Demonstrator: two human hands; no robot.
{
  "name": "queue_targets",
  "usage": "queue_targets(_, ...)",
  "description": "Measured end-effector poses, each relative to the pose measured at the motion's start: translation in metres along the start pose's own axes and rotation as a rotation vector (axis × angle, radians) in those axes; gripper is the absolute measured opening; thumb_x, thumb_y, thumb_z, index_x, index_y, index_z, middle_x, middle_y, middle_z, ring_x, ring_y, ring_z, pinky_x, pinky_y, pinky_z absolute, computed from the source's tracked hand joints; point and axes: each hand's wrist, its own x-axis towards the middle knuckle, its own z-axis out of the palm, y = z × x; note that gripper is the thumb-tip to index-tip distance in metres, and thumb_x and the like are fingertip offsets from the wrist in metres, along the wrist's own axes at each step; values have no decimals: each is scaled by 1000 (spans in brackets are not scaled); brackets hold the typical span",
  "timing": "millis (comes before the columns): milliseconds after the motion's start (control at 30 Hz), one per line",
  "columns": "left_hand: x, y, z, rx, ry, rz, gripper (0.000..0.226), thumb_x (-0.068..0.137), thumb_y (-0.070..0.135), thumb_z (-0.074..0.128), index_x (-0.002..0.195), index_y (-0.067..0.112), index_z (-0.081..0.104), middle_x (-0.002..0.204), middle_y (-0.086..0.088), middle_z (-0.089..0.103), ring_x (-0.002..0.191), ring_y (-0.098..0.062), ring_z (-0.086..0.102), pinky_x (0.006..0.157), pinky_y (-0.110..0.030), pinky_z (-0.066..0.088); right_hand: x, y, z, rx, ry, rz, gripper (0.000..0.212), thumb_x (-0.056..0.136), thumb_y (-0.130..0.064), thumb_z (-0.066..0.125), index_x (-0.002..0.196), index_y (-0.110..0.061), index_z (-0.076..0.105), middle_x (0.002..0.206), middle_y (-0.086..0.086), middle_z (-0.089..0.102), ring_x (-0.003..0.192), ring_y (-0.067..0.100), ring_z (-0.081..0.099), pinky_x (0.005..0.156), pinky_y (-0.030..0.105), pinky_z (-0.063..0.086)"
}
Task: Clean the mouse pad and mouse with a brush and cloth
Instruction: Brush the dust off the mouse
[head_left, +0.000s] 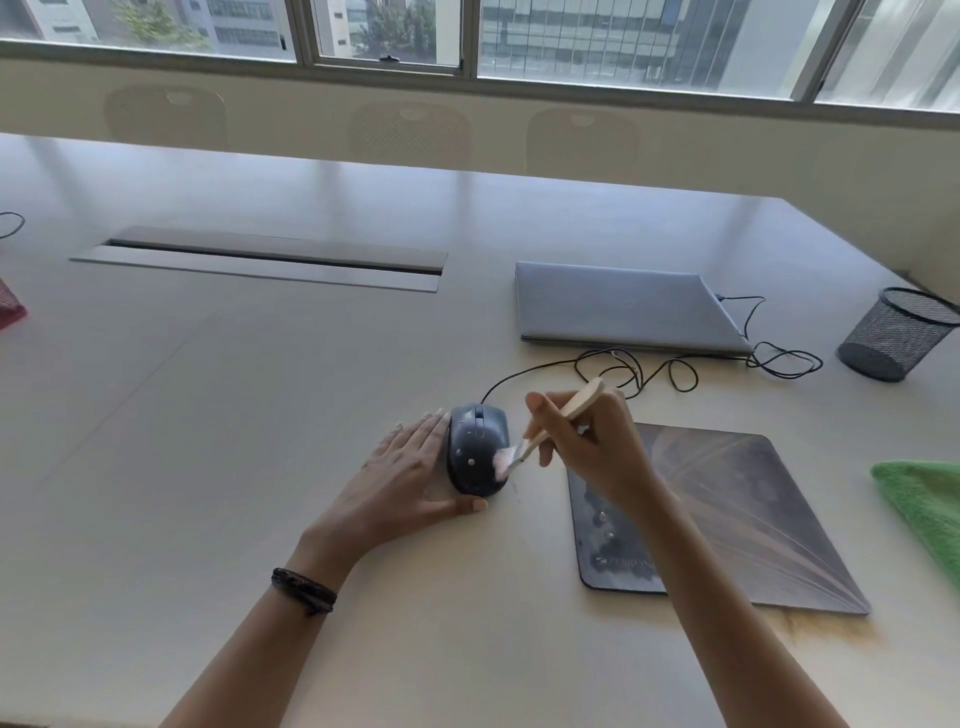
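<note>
At the far left edge a red mesh item (9, 310) was partly in view, and farther in a long cable slot (260, 258) was set into the pale surface (208, 415). The left hand (410, 478), with a dark bracelet (304, 592) on its wrist, lay released and flat on the surface. Its straight fingers rested along the left side of the mouse (475, 452), and its thumb reached across the mouse's near end. The dark mouse, dotted with white specks, sat on the bare surface just left of the mouse pad (737, 519), not on it. Its cord (524, 371) looped back toward the closed laptop (623, 306).

The right hand (592, 447) grasped a brush (550, 426) by its light wooden handle, fingers curled round it. The handle tilted up to the right, and the pinkish bristles touched the right flank of the mouse. The mouse pad lay flat under and beyond that wrist, with a few pale specks near its left edge. A green cloth (924, 509) lay at the right edge, apart from the pad, and a black mesh cup (896, 332) stood upright behind it, to the right of the laptop.
</note>
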Motion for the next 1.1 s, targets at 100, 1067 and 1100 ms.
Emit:
queue_targets(100,0,0,0,-7,-4,-7,114,61,86,28,150,18,6,158,3,8,144,-6,4,112,-19,-6,0,1,-1,37,58,15,45,89,-39,48,64,-7,69,47,2,62,35,8,53,38,12,35)
queue_targets(1067,-1,-1,1,-1,16,3,111,63,85,32,150,19,7,158,4,9,144,-5,5,112,-19,-6,-7,3,-10,88,82,115,37,85,-46,51,73,-16,68,58,-7,70,38,11,60,35,14,42)
queue_targets(1100,-1,-1,1,-1,18,4,108,67,82,35,150,19,6,158,5,9,144,-5,5,112,-19,-6,-7,2,-9,102,80,112,35,86,-45,51,77,-16,69,62,-7,71,41,11,62,35,15,42)
